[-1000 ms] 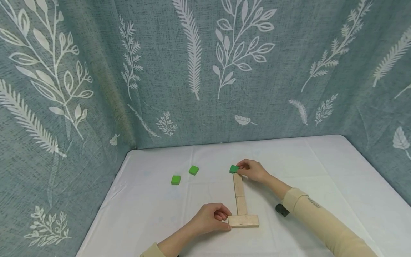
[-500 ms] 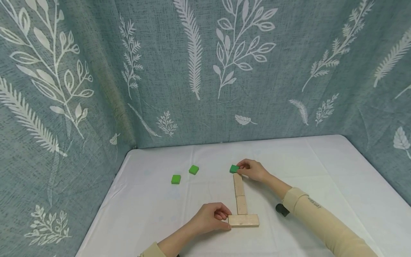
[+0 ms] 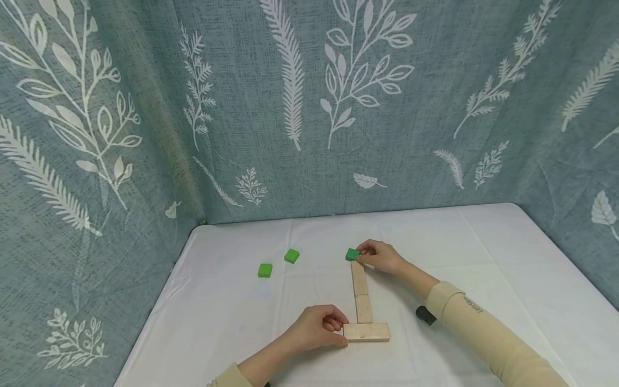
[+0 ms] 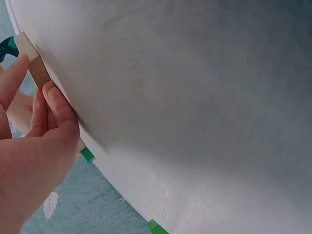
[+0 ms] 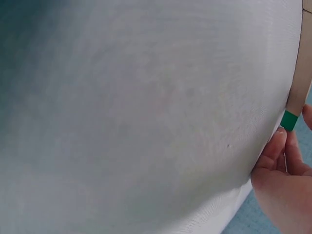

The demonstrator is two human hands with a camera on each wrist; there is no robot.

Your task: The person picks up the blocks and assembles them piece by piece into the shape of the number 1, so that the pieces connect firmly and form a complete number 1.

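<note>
**Two hands, one line of blocks: looks like the squaring-up bit**

So the right hand (image 3: 382,257) has the darker green block (image 3: 352,255) in a narrow pinch, thumb and fingers at its right-hand side. The left hand (image 3: 314,329) is down closer to the person, with a pinch about as wide as the end it's holding: the left end of a crosswise wooden block (image 3: 366,332), thumb on the near side, fingers on the far side.

Between the two grips are two more wooden blocks, end to end. The far one (image 3: 359,278) starts right by the right thumb, and the near one (image 3: 364,308) runs down to the block in the left hand.

My read is that the step in hand is lining the pieces up from both ends. I'd say the next move calls for light, even pressure, since loose blocks could buckle at that middle seam. If either hand lets go, lift straight off, no dragging.

Well to the left of the right grip sit two lighter green blocks (image 3: 292,256), untouched. There's also something black (image 3: 425,315) by the right sleeve (image 3: 488,328), can't tell what it is
</note>
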